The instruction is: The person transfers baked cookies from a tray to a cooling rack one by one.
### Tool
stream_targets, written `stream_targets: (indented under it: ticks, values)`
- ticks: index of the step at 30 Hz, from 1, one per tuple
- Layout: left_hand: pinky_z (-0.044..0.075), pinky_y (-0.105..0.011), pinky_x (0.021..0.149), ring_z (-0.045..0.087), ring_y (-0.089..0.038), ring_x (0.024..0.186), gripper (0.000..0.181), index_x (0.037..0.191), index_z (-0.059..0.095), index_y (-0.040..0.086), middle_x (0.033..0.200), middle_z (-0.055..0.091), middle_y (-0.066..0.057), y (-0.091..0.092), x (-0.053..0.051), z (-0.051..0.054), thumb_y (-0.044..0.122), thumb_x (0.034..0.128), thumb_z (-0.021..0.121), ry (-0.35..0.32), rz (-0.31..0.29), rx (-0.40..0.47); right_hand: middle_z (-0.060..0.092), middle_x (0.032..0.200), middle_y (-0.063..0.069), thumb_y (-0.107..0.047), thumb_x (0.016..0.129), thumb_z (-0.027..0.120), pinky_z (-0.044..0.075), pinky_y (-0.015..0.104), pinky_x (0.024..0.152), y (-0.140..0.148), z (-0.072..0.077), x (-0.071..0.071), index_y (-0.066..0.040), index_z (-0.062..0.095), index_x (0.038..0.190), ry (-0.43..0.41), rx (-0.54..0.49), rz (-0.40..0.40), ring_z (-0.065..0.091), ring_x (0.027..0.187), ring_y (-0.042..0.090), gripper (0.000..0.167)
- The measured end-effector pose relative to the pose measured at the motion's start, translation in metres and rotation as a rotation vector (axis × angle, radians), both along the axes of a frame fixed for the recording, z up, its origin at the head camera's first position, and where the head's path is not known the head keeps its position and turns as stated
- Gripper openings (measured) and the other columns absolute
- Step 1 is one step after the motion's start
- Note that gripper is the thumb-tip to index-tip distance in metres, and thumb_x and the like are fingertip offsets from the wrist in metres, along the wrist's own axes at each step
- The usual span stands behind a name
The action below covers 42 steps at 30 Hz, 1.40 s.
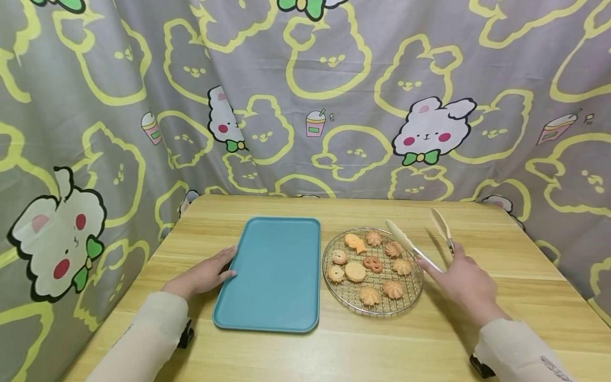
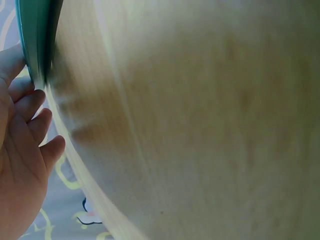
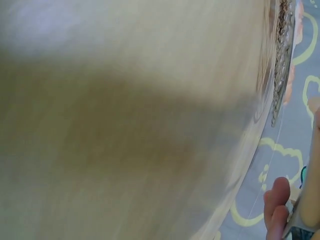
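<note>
My left hand (image 1: 205,273) rests at the left edge of a blue-green tray (image 1: 274,276), its fingers along the rim. The tray's underside edge (image 2: 37,40) and that hand's loose fingers show in the left wrist view. To the right, my right hand (image 1: 470,289) holds a pair of tongs (image 1: 411,246) with the two arms spread wide and nothing between them. One tong tip hangs over the back right of a round wire rack (image 1: 382,314). On the rack lie a fish-shaped cookie (image 1: 355,242), a pretzel (image 1: 373,264), a round cookie (image 1: 355,271) and several ridged cookies (image 1: 369,295).
Tray and rack stand side by side on a wood-grain table (image 1: 267,355), with a narrow gap between them. Behind and beside the table hangs a grey curtain (image 1: 286,175) printed with cartoon animals.
</note>
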<state>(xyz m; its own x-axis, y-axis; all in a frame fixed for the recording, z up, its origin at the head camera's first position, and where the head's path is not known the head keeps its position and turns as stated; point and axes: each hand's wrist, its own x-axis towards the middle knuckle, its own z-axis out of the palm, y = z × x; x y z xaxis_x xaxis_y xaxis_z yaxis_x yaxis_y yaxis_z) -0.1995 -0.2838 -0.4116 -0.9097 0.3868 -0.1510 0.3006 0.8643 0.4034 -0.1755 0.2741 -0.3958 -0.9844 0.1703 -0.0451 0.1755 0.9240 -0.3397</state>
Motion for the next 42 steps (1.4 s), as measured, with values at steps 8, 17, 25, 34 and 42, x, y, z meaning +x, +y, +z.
stream_targets:
  ticks: [8, 17, 25, 34, 42]
  values:
    - [0.021, -0.058, 0.108, 0.019, -0.045, 0.138, 0.069, 0.15, 0.019, -0.003, 0.153, 0.019, -0.025, -0.001, -0.002, -0.001, 0.031, 0.0995, 0.052, 0.01, -0.006, -0.005, 0.044, 0.115, 0.045, -0.085, 0.078, 0.033, 0.041, 0.043, 0.044, 0.011, -0.006, 0.006, 0.012, 0.002, 0.146, -0.021, 0.008, -0.043, 0.056, 0.083, 0.057, 0.123]
    - [0.022, -0.058, 0.108, 0.019, -0.045, 0.138, 0.069, 0.15, 0.02, -0.004, 0.153, 0.019, -0.026, -0.002, -0.001, -0.001, 0.03, 0.0996, 0.052, 0.017, -0.01, -0.006, 0.046, 0.108, 0.042, -0.086, 0.076, 0.034, 0.041, 0.047, 0.047, 0.022, -0.01, 0.008, 0.015, 0.01, 0.142, -0.038, 0.006, -0.074, 0.054, 0.084, 0.06, 0.123]
    - [0.021, -0.058, 0.108, 0.018, -0.044, 0.138, 0.069, 0.15, 0.019, -0.004, 0.153, 0.018, -0.026, -0.003, 0.0, -0.002, 0.031, 0.0996, 0.052, 0.013, -0.007, -0.002, 0.045, 0.104, 0.041, -0.084, 0.078, 0.036, 0.041, 0.049, 0.047, 0.028, -0.014, 0.006, 0.016, 0.01, 0.141, -0.036, 0.011, -0.083, 0.055, 0.08, 0.057, 0.121]
    - [0.022, -0.058, 0.108, 0.019, -0.044, 0.138, 0.069, 0.149, 0.02, -0.005, 0.152, 0.02, -0.027, -0.002, 0.001, -0.001, 0.03, 0.0995, 0.053, 0.021, -0.007, 0.004, 0.038, 0.098, 0.042, -0.078, 0.079, 0.047, 0.041, 0.057, 0.061, 0.032, -0.026, 0.007, 0.027, 0.032, 0.119, 0.056, -0.001, -0.053, 0.043, 0.089, 0.059, 0.114]
    - [0.022, -0.059, 0.108, 0.02, -0.045, 0.137, 0.068, 0.149, 0.02, -0.005, 0.152, 0.02, -0.027, -0.001, 0.001, 0.0, 0.029, 0.0995, 0.053, 0.025, -0.015, -0.004, 0.035, 0.092, 0.039, -0.078, 0.079, 0.047, 0.037, 0.059, 0.067, 0.032, -0.035, 0.006, 0.027, 0.037, 0.105, 0.078, 0.015, -0.059, 0.038, 0.085, 0.055, 0.109]
